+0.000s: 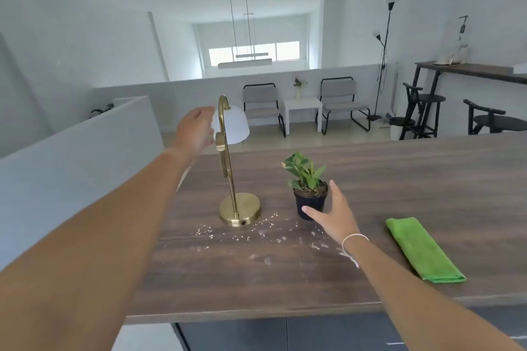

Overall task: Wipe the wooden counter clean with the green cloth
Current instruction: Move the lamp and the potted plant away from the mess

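The folded green cloth [423, 249] lies on the dark wooden counter [413, 179] at the right, untouched. White crumbs and smears [256, 236] are scattered on the wood in front of a brass lamp [239, 208] and a small potted plant [309, 194] in a black pot. My left hand [196, 129] reaches up to the lamp's white shade and touches its left side; a grasp is not visible. My right hand [333, 215] is curled around the right side of the black pot, thumb in front, fingers behind.
The counter's front edge [256, 313] runs below my arms, with dark cabinet fronts under it. A low white wall borders the counter on the left. Beyond the counter are grey chairs, a white side table, black stools and a floor lamp.
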`<move>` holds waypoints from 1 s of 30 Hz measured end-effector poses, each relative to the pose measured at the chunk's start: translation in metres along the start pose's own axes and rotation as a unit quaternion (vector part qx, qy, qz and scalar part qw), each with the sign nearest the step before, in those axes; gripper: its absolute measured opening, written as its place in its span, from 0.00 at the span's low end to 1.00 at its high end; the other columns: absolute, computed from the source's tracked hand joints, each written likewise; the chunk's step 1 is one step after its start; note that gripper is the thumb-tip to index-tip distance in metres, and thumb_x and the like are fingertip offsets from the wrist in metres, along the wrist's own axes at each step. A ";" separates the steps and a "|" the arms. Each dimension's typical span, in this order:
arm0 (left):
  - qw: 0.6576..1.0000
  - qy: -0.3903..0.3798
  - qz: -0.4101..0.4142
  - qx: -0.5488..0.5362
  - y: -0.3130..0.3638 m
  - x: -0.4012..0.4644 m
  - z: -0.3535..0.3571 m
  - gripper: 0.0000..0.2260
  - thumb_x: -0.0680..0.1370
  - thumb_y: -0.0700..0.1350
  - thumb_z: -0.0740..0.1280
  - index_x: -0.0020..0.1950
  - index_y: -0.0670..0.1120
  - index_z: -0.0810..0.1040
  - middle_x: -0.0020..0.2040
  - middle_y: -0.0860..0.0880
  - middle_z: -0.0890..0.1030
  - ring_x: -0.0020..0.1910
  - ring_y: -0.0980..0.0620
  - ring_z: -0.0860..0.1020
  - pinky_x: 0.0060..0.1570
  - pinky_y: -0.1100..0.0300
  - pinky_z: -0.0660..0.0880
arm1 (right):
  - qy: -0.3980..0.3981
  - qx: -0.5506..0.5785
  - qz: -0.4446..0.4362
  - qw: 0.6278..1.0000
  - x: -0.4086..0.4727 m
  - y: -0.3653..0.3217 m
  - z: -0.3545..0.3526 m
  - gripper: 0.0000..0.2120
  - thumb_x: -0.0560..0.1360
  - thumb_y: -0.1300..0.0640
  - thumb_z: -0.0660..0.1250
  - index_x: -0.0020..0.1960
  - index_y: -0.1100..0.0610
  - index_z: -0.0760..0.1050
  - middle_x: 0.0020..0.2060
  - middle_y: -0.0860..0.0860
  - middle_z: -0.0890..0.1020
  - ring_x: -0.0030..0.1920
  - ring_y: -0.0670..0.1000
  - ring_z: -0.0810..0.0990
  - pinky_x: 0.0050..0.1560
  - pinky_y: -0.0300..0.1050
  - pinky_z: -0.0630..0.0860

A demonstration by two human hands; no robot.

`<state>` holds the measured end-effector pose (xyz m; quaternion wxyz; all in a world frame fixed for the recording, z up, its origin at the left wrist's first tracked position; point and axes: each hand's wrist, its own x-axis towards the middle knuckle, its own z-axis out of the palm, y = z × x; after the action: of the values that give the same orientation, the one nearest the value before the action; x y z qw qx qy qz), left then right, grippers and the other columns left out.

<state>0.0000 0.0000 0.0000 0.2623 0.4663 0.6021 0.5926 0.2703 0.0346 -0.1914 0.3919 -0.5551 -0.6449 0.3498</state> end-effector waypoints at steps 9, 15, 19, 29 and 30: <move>0.991 -0.096 -0.055 -0.077 -0.013 0.062 0.012 0.14 0.77 0.57 0.58 0.49 0.49 0.76 0.45 0.49 0.79 0.40 0.49 0.78 0.42 0.55 0.76 | 0.053 0.026 0.025 0.998 0.028 0.011 0.032 0.51 0.63 0.44 0.75 0.75 0.45 0.46 0.74 0.47 0.59 0.71 0.51 0.63 0.67 0.51 0.64; 0.979 -0.111 -0.065 -0.157 -0.020 0.067 0.027 0.17 0.79 0.56 0.54 0.57 0.50 0.77 0.36 0.50 0.83 0.32 0.52 0.80 0.31 0.62 0.78 | 0.067 0.054 0.031 0.996 0.042 0.020 0.040 0.50 0.62 0.45 0.77 0.74 0.43 0.48 0.72 0.48 0.65 0.70 0.51 0.66 0.67 0.50 0.66; 0.974 -0.098 -0.062 -0.194 -0.023 0.071 0.032 0.16 0.80 0.54 0.54 0.53 0.51 0.79 0.22 0.54 0.75 0.20 0.56 0.68 0.23 0.66 0.66 | 0.064 0.083 0.030 0.994 0.048 0.023 0.042 0.50 0.61 0.46 0.77 0.73 0.40 0.50 0.68 0.46 0.70 0.67 0.50 0.70 0.64 0.45 0.67; 0.964 -0.115 -0.033 -0.238 -0.026 0.071 0.038 0.17 0.81 0.52 0.51 0.51 0.49 0.78 0.20 0.55 0.59 0.18 0.57 0.56 0.20 0.66 0.57 | 0.072 0.097 0.014 0.993 0.054 0.025 0.042 0.46 0.61 0.46 0.78 0.71 0.39 0.55 0.65 0.45 0.73 0.64 0.49 0.72 0.65 0.47 0.69; 0.963 -0.116 -0.032 -0.241 -0.025 0.071 0.037 0.17 0.81 0.52 0.51 0.51 0.49 0.78 0.20 0.55 0.59 0.18 0.58 0.56 0.20 0.67 0.57 | 0.072 0.100 0.013 0.992 0.056 0.024 0.042 0.46 0.61 0.46 0.78 0.71 0.39 0.56 0.65 0.45 0.73 0.64 0.49 0.72 0.65 0.47 0.69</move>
<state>-0.0045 0.0834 -0.0134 0.4533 0.4353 0.4217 0.6536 0.2396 0.0927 -0.2250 0.4857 -0.5455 -0.5696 0.3769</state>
